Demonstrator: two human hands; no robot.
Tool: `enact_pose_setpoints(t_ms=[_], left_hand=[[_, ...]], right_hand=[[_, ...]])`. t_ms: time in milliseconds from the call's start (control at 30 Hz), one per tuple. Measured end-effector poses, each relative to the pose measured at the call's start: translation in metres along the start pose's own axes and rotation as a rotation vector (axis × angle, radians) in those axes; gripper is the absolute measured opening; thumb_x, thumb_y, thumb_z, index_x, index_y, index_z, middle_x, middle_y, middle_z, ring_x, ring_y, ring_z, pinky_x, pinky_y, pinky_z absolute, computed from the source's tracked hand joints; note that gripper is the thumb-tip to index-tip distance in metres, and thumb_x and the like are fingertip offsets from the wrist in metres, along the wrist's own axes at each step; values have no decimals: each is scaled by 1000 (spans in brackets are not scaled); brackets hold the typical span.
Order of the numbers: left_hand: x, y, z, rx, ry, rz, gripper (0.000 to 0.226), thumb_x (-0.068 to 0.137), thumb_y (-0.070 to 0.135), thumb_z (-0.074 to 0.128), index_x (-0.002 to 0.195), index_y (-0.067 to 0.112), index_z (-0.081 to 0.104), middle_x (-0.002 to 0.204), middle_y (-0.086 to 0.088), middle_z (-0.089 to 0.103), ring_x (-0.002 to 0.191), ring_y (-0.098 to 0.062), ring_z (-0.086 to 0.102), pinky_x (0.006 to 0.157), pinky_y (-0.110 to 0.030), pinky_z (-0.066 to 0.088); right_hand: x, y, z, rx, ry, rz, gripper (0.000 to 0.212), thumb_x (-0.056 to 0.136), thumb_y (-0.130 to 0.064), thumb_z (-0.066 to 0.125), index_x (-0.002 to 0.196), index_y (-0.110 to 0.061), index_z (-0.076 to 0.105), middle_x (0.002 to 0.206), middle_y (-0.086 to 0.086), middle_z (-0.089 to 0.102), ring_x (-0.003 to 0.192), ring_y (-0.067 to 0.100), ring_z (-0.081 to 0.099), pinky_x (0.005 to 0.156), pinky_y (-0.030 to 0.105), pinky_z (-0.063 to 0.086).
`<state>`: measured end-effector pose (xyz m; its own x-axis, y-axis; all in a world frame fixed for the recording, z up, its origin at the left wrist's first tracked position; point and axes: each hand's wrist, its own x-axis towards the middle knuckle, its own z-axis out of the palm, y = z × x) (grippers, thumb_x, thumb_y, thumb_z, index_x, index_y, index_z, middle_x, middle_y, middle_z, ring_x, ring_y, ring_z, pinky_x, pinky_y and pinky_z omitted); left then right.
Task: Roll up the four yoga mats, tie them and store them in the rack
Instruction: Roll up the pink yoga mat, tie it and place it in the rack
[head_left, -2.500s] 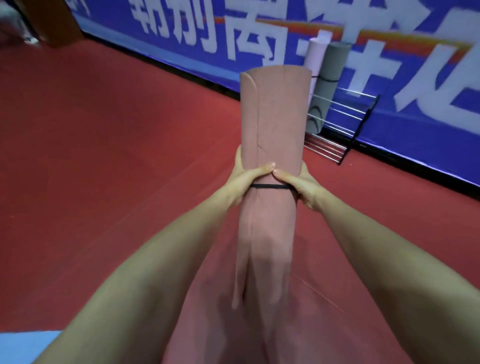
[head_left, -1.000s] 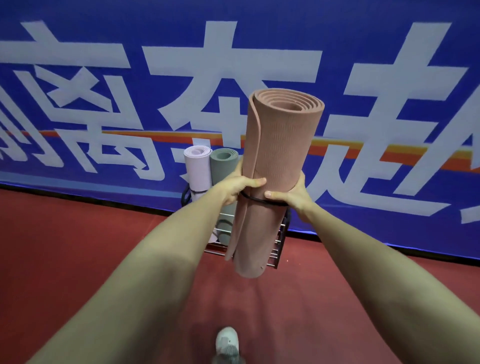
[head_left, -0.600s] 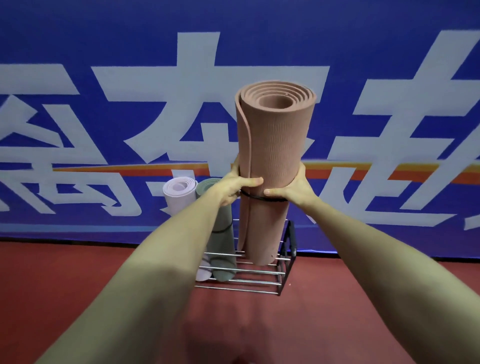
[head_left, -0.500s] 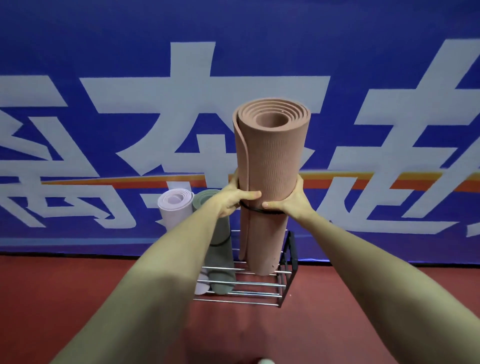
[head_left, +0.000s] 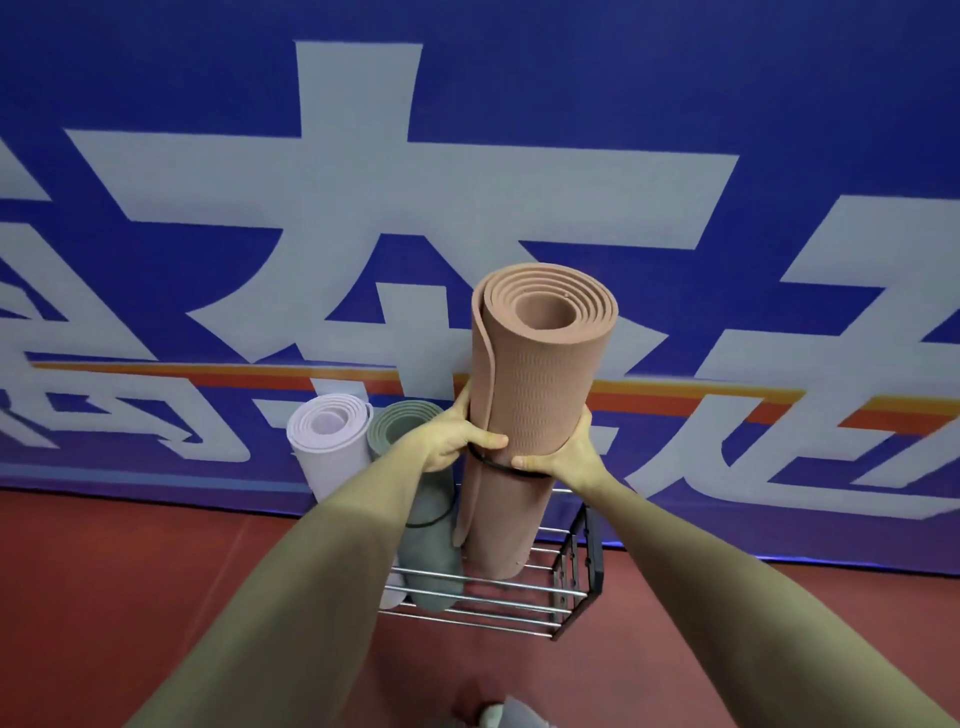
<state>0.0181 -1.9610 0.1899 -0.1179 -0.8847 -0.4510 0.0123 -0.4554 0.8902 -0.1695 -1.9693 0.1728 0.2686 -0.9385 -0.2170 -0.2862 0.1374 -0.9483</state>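
Note:
A rolled pink-brown yoga mat (head_left: 540, 374) stands upright with a black band (head_left: 493, 464) around its middle. My left hand (head_left: 457, 434) grips its left side and my right hand (head_left: 563, 452) grips its right side, both at the band. The mat's lower end sits inside the metal wire rack (head_left: 519, 605), right of a rolled grey-green mat (head_left: 410, 441) and a rolled lilac mat (head_left: 332, 441) that stand upright in the rack. My left forearm hides part of both.
The rack stands on a red floor (head_left: 130, 597) against a blue banner wall (head_left: 467, 156) with large white characters. A shoe tip (head_left: 501, 714) shows at the bottom edge. Open rack space lies right of the pink-brown mat.
I lifted the pink-brown mat off the floor, carried it to the rack and lowered it; its lower end now sits between the rack bars. Both hands kept their grip.

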Motion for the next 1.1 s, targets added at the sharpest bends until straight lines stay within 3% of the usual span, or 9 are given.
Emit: enact_pose_setpoints(t_ms=[67, 200, 300, 433, 533, 667, 833, 933, 1100], left_hand=[[8, -6, -8, 15, -9, -58, 106, 67, -16, 72, 149, 27, 22, 135, -1, 51, 126, -24, 48, 109, -45, 37], [19, -28, -19, 47, -2, -125, 100, 69, -26, 62, 148, 21, 24, 134, -4, 51, 125, -26, 47, 102, -39, 43], [24, -42, -21, 93, 0, -152, 97, 68, -29, 60, 146, 16, 25, 131, -6, 51, 123, -26, 47, 101, -36, 43], [33, -47, -30, 189, 2, -182, 96, 64, -24, 64, 144, 14, 26, 136, -11, 48, 123, -30, 47, 102, -41, 44], [32, -60, -38, 224, 31, -229, 106, 53, -12, 72, 144, 13, 23, 131, -9, 50, 119, -29, 50, 99, -42, 47], [33, -79, -47, 270, 23, -239, 101, 66, -13, 74, 147, 13, 18, 125, -1, 48, 115, -18, 47, 88, -27, 44], [40, -74, -52, 251, -20, -174, 106, 67, -12, 76, 148, 17, 15, 133, 1, 43, 120, -14, 43, 72, -10, 46], [44, -73, -55, 218, 33, -152, 103, 63, -13, 77, 146, 18, 25, 133, -3, 49, 120, -19, 47, 79, -18, 47], [59, -65, -59, 167, 40, -113, 103, 62, -17, 76, 144, 17, 27, 130, -4, 51, 120, -21, 49, 91, -31, 48]], right_hand=[[10, 7, 1, -15, -53, 21, 130, 58, -6, 89, 145, -17, -7, 134, -3, 25, 123, 12, 31, 98, 26, 31], [23, 12, 0, -44, -229, 195, 136, 49, -27, 89, 144, -19, -8, 133, -4, 23, 124, 14, 31, 105, 36, 34], [26, 31, 5, -59, -213, 264, 122, 65, -12, 86, 144, -13, -7, 133, -3, 21, 123, 13, 29, 103, 32, 32], [30, 39, 23, -89, -133, 271, 129, 42, -19, 87, 142, -8, 5, 142, 6, 24, 132, 22, 30, 102, 33, 34], [35, 43, 32, -112, -192, 268, 137, 41, -24, 86, 144, -13, -4, 143, 5, 23, 131, 22, 31, 105, 37, 35], [46, 53, 32, -143, -375, 266, 133, 57, -16, 89, 144, -19, -11, 142, -2, 24, 129, 14, 31, 100, 26, 36], [54, 62, 35, -99, -289, 288, 125, 53, -15, 90, 145, -22, 4, 137, 1, 38, 127, 19, 41, 94, 29, 45], [55, 64, 33, -85, -255, 261, 109, 66, -2, 83, 144, -19, 11, 129, -3, 42, 121, 15, 42, 84, 20, 42], [67, 54, 28, -73, -178, 229, 110, 64, -1, 84, 146, -18, 14, 125, -6, 45, 119, 12, 43, 90, 23, 40]])
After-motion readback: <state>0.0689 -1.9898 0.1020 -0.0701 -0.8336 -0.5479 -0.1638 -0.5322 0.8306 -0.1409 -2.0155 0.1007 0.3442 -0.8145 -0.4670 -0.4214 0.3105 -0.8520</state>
